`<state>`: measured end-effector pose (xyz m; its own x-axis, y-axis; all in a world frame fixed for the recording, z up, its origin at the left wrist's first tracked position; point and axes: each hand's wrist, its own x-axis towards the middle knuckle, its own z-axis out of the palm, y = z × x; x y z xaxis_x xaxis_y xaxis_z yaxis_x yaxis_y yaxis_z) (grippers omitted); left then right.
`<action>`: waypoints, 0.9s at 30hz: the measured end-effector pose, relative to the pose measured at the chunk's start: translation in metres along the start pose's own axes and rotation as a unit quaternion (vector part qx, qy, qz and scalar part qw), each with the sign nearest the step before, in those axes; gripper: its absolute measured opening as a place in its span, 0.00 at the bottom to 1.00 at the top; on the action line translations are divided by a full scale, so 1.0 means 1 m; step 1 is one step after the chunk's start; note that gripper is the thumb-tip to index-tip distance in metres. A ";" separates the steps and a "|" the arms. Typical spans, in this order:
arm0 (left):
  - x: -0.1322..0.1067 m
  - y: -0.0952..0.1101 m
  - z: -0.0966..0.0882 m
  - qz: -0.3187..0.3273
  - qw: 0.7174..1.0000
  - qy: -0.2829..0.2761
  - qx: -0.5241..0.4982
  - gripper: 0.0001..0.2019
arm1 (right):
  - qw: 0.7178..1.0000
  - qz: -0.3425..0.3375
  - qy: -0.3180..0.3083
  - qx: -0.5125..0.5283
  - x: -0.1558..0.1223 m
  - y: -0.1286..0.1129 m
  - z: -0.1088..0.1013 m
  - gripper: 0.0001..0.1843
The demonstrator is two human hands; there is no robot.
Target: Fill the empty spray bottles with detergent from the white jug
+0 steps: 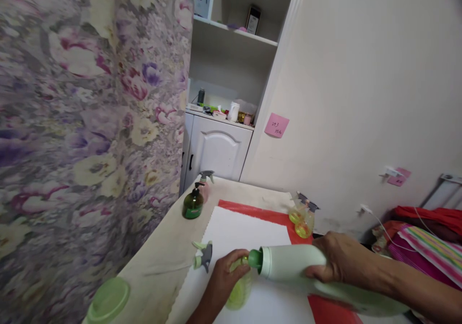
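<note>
The large pale-green bottle [294,261] lay just right of the clear bottle [238,297], which served as the landmark for everything else; its long axis ran roughly left to right, close to level, with the base away to the right and the green spout [255,259] aimed left at the clear bottle's mouth; whether the two touched, or liquid was flowing, I could not tell. The right hand [334,261] had its grip clamped around the pale-green body; the left hand [227,276] had its grip pinched on the clear bottle's neck, holding it near upright above the white sheet [249,227], with yellow-green liquid inside. Done well, this apparent pouring seemed to call for a steady neck, the spout centred over the mouth, a slow rise of the base, and an eye on the liquid level; too quick a tip could have spilled down the fingers. Just left of the clear bottle lay a loose spray head [204,256]; farther left, a green lid [110,297] sat on the tabletop [159,256]; beyond it to the right stood two yellow-filled spray bottles [305,226]; beyond it to the left stood a dark pump bottle [193,204].
</note>
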<state>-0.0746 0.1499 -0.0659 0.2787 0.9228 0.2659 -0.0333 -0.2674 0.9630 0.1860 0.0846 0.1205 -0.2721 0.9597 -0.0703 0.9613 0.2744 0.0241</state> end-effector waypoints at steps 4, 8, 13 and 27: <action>-0.001 0.001 0.000 -0.002 1.000 0.005 0.000 0.11 | 1.000 -0.003 -0.010 0.000 0.002 -0.001 -0.002 0.30; -0.001 0.002 0.001 -0.005 1.000 0.010 -0.008 0.11 | 1.000 -0.002 -0.007 -0.015 0.002 0.000 -0.002 0.32; 0.001 0.003 0.002 -0.004 1.000 0.005 -0.012 0.11 | 1.000 -0.011 -0.001 -0.023 0.002 0.002 0.000 0.33; 0.000 0.007 0.002 -0.002 1.000 0.016 0.014 0.10 | 1.000 -0.003 -0.010 0.005 -0.001 0.001 -0.002 0.31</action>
<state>-0.0730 0.1475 -0.0595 0.2483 0.9320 0.2641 -0.0053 -0.2713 0.9625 0.1870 0.0838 0.1229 -0.2767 0.9567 -0.0906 0.9602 0.2790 0.0130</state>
